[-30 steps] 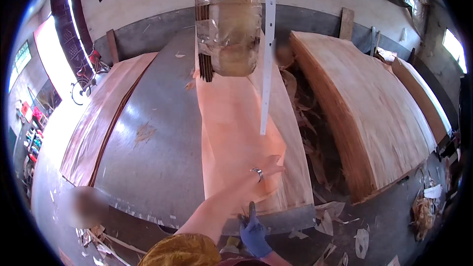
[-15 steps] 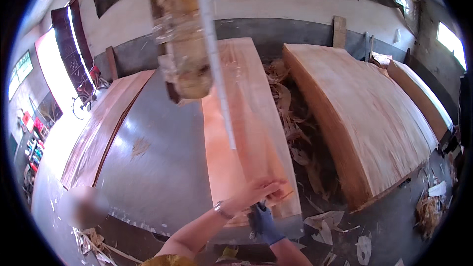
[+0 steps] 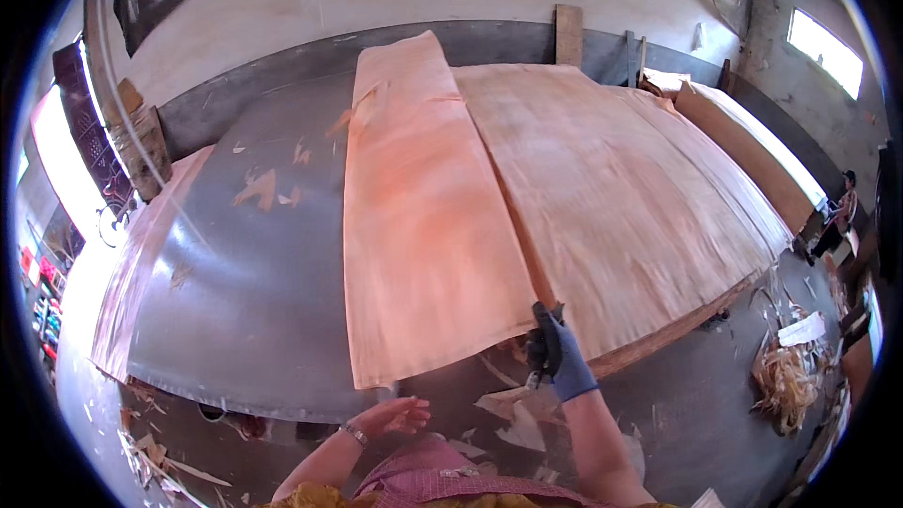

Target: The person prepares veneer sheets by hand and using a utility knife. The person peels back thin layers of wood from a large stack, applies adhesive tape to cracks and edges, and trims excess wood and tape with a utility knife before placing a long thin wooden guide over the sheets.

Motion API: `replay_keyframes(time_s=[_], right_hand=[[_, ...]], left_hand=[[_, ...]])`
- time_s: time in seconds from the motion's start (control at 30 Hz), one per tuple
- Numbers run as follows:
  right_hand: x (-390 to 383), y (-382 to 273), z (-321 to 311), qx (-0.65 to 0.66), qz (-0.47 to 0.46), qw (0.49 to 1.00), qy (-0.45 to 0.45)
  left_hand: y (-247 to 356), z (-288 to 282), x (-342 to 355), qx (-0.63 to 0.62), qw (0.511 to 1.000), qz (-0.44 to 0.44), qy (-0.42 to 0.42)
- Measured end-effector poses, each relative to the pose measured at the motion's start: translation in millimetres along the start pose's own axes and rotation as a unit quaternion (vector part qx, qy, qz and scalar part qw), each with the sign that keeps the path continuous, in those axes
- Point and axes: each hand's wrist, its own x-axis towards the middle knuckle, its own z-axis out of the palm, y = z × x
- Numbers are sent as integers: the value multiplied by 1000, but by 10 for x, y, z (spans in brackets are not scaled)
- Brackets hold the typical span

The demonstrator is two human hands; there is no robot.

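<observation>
A long orange-tan wood veneer sheet (image 3: 433,226) lies lengthwise away from me, its right edge against a wide stack of veneer (image 3: 630,198). My right hand (image 3: 555,357), in a dark-palmed blue glove, grips the sheet's near right corner. Just below that glove shows a small greyish bit, too unclear to name. Bare, with a metal band at the wrist, my left hand (image 3: 393,416) is below the sheet's near left corner, fingers stretched out and apart from the sheet. A blurred pale patch sits just above those fingers.
A smooth grey metal tabletop (image 3: 254,292) spreads left, bearing veneer scraps (image 3: 259,190). At its far left lies another veneer strip (image 3: 141,263). Torn offcuts (image 3: 515,419) litter the floor; a shaving heap (image 3: 785,386) lies at right. A person (image 3: 842,212) is at far right.
The veneer sheet has shifted right, covering the gap beside the stack. My hands have parted: the left dropped away leftward, the right moved right with the corner. The view has shifted too.
</observation>
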Motion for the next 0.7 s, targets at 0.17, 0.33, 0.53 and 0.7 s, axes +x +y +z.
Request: replay_keyframes(time_s=[0.17, 0.33, 0.53, 0.7], right_hand=[[243, -1203, -1541, -58, -51, 996, 32], [489, -2329, -2796, -131, -86, 983, 93], [690, -3839, -3979, -154, -92, 975, 128], [1015, -4750, -5338, -200, -119, 953, 193]], left_hand=[[-447, 518, 906, -277, 959, 55, -25], [-424, 868, 2110, -508, 811, 239, 164], [127, 1269, 3642, -569, 672, 337, 333], [612, 2077, 4410, -520, 689, 284, 418]])
